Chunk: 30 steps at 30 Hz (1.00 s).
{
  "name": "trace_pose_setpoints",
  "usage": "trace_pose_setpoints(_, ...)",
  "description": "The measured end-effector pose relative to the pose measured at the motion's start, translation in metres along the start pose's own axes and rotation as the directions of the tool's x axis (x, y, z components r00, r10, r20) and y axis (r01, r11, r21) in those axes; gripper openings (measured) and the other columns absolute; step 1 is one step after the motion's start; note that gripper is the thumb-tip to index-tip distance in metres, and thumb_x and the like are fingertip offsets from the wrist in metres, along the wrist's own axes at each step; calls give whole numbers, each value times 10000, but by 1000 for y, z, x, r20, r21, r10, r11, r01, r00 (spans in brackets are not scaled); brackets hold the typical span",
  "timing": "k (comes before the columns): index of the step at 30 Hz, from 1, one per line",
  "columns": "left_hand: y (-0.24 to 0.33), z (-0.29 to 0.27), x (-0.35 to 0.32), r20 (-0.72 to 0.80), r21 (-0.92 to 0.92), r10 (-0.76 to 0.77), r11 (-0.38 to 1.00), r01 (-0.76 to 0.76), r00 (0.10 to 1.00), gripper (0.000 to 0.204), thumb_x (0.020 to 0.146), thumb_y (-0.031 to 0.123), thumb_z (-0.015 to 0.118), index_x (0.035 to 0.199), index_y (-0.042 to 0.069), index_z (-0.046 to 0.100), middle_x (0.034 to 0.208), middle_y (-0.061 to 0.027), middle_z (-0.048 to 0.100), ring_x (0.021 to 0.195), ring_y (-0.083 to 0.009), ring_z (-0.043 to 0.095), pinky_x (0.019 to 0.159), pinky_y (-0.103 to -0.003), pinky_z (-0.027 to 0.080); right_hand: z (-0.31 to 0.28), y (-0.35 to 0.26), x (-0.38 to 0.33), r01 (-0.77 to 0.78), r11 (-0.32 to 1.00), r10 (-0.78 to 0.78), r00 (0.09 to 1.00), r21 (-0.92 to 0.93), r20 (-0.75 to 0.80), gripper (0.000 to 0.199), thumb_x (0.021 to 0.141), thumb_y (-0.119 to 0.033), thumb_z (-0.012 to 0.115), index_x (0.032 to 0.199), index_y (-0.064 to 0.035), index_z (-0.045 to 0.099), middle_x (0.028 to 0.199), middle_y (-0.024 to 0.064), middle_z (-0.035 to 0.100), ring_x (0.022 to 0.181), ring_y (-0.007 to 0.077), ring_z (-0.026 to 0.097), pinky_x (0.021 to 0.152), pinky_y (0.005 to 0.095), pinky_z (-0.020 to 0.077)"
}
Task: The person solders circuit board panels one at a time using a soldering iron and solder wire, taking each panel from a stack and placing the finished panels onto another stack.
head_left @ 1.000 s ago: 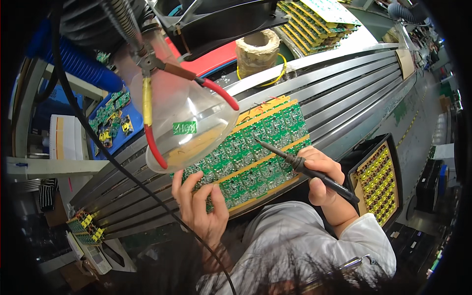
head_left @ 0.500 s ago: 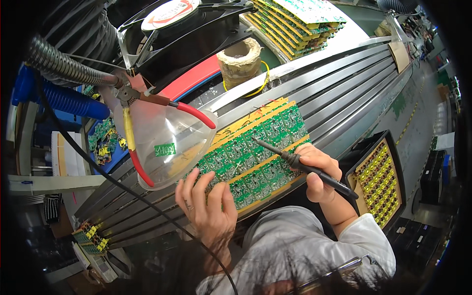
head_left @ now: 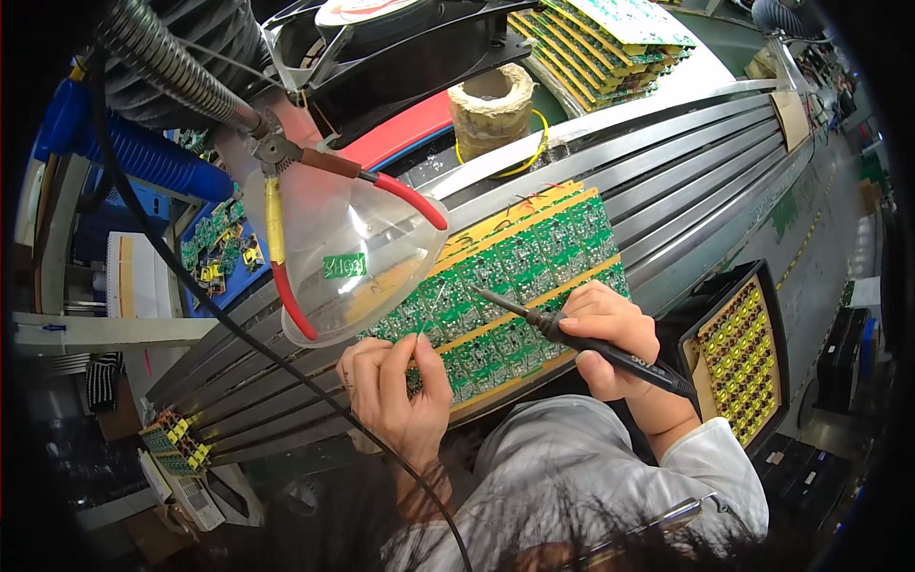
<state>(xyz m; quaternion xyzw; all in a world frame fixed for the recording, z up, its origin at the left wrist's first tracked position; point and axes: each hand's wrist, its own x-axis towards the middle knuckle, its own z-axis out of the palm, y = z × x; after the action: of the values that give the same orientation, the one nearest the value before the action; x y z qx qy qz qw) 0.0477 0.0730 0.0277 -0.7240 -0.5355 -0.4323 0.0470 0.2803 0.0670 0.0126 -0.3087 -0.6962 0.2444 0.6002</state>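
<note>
A green circuit board panel (head_left: 515,276) with yellow strips lies on the metal conveyor rails (head_left: 686,172). My right hand (head_left: 610,334) grips a black soldering iron (head_left: 572,336) like a pen, its tip resting on the panel's middle. My left hand (head_left: 396,391) rests on the panel's near left edge, fingers pinched on a thin solder wire (head_left: 426,307) that points up toward the board. A clear funnel-shaped fume hood (head_left: 353,257) on a ribbed hose hangs over the panel's left end.
A pair of red and yellow handled pliers (head_left: 286,191) clamps the hood. A black tray (head_left: 739,357) of yellow parts sits at my right. Stacked green boards (head_left: 610,38) and a solder spool (head_left: 491,105) lie beyond the rails. A blue bin (head_left: 219,248) of parts stands at the left.
The view has shifted, so the hood and pliers appear further up and left. My left hand has slid onto the panel's near edge. The iron tip stays on the board.
</note>
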Motion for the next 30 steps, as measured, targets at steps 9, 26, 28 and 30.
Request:
trace_pose_setpoints(9, 2, -1, 0, 11, -35, 13, 999, -13, 1000, 158, 783, -56, 727, 902, 39, 682, 804, -46, 563, 743, -235, 525, 754, -368, 444, 12, -1, 4, -71, 996, 69, 997, -47, -33, 228, 838, -74, 691, 1044, 22, 712, 823, 116, 705, 673, 240, 607, 714, 351, 513)
trace_pose_setpoints(26, -6, -3, 1, -32, -15, 15, 1000, -16, 999, 144, 793, -54, 715, 893, 43, 678, 794, -44, 556, 754, -236, 532, 770, -378, 443, 5, -6, 11, 32, 991, -34, 999, -128, -16, 230, 827, -78, 702, 1037, 17, 715, 828, 110, 710, 665, 233, 609, 716, 352, 507)
trace_pose_setpoints(28, -7, -3, 0, -51, -9, 13, 1000, -13, 999, 144, 793, -56, 712, 891, 42, 678, 793, -44, 555, 755, -236, 532, 765, -376, 443, 6, -6, 12, 27, 991, -32, 999, -130, -37, 232, 827, -77, 702, 1039, 17, 715, 828, 110, 710, 664, 233, 610, 717, 352, 506)
trace_pose_setpoints(30, -8, -1, 1, -58, -13, 6, 1000, -7, 998, 145, 795, -61, 707, 891, 43, 677, 791, -43, 549, 755, -236, 531, 756, -372, 443, 11, -6, 13, 15, 996, -17, 1000, -92, -23, 237, 826, -76, 703, 1044, 18, 714, 830, 108, 710, 666, 233, 611, 721, 351, 503)
